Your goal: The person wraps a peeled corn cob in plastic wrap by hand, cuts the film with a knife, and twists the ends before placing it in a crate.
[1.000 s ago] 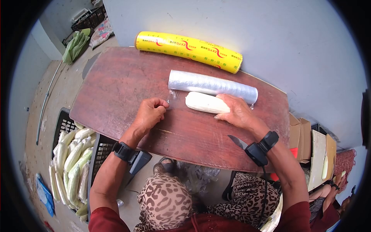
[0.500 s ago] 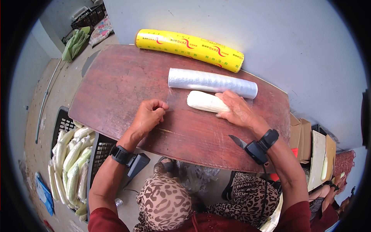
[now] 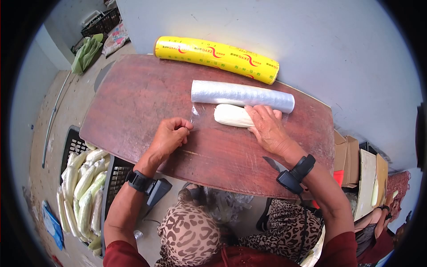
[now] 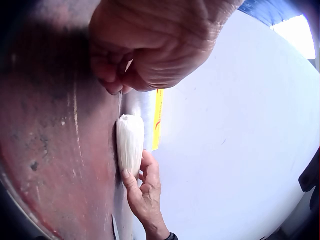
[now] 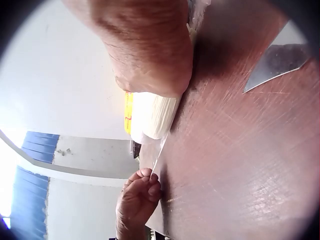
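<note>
Left hand (image 3: 168, 135) pinching film (image 3: 199, 116) edge beside corn (image 3: 231, 115), right hand (image 3: 267, 127) flat, fingers straight, upon it.

Both forearms reach forward. The left hand (image 3: 169, 135) is curled, fingertips pinched together against the thumb. The right hand (image 3: 266, 127) lies flat, palm down, fingers straight and spread.

On the table (image 3: 133, 98), the corn cob (image 3: 229, 115) lies before the film roll (image 3: 242, 95) (wrapped roll (image 3: 216, 53) behind).
</note>
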Tool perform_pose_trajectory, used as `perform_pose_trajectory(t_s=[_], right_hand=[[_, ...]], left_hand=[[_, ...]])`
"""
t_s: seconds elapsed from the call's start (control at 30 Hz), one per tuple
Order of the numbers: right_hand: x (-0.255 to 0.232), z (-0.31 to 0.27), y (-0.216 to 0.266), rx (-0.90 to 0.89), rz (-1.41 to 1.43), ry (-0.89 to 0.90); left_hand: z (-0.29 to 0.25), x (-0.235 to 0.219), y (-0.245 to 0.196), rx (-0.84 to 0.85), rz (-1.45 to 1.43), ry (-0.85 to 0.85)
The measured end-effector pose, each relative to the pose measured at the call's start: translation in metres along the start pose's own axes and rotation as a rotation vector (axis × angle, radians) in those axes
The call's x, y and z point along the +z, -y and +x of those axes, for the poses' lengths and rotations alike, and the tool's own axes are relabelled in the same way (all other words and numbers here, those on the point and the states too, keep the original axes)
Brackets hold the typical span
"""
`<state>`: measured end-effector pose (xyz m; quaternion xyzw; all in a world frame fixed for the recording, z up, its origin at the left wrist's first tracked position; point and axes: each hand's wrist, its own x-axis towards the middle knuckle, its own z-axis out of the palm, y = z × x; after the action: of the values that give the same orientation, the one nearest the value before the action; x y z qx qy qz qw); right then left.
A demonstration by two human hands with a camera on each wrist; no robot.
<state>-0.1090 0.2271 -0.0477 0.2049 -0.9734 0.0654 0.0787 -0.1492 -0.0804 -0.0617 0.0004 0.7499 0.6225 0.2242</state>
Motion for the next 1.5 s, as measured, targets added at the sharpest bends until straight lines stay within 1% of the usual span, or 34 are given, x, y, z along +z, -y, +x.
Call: perform_pose_trajectory(t_s=[0.03,0.13,0.23,0.33,0.43,0.63,0.77,0.93,1.03,1.07,1.13,1.23,1.27,1.37,1.4,1.5], right_hand=[[0.002,-0.001,0.001,-0.016,-0.031,-0.036],[0.007,-0.002,0.009,0.006,-0.003,-0.089],[0.015,0.002,0.018,0.010,-0.007,-0.159],[0.015,0.007,0.024,0.098,0.014,-0.101],[0.019,0.012,0.024,0.065,0.001,-0.142],[0.016,0.017,0.016,-0.059,-0.036,-0.192],[0.014,0.016,0.018,-0.129,-0.012,-0.173],[0.002,0.002,0.045,-0.199,0.022,-0.104],[0.003,-0.005,0.062,-0.280,0.030,-0.148],[0.002,-0.008,0.068,-0.262,0.056,-0.090],[0.002,-0.009,0.074,-0.259,0.044,-0.088],[0.000,-0.010,0.077,-0.256,0.033,-0.081],[0.000,-0.010,0.077,-0.255,0.029,-0.078],[0.002,-0.011,0.077,-0.267,0.032,-0.108],[0.002,-0.010,0.077,-0.266,0.029,-0.109],[0.002,-0.011,0.077,-0.263,0.031,-0.111]], left_hand=[[0.000,0.000,0.000,-0.009,-0.015,-0.001],[0.000,0.001,-0.001,-0.031,-0.071,0.000],[-0.002,0.000,-0.008,-0.031,-0.191,0.028],[0.001,-0.003,-0.012,-0.019,-0.262,0.049],[0.002,-0.002,-0.019,-0.005,-0.313,0.066],[0.006,-0.003,-0.026,0.001,-0.339,0.037],[0.002,-0.010,-0.026,-0.006,-0.348,0.020],[-0.019,-0.025,-0.015,-0.043,-0.354,-0.014],[-0.036,-0.035,-0.005,-0.067,-0.375,-0.022],[-0.041,-0.039,-0.001,-0.072,-0.366,-0.028],[-0.051,-0.044,0.007,-0.082,-0.346,-0.041],[-0.067,-0.044,0.013,-0.113,-0.156,-0.077],[-0.068,-0.045,0.021,-0.105,-0.044,-0.057],[-0.065,-0.042,0.044,0.265,0.425,-0.230],[-0.073,-0.032,0.019,0.363,0.528,-0.288],[-0.079,-0.013,-0.015,0.846,0.775,-0.274]])
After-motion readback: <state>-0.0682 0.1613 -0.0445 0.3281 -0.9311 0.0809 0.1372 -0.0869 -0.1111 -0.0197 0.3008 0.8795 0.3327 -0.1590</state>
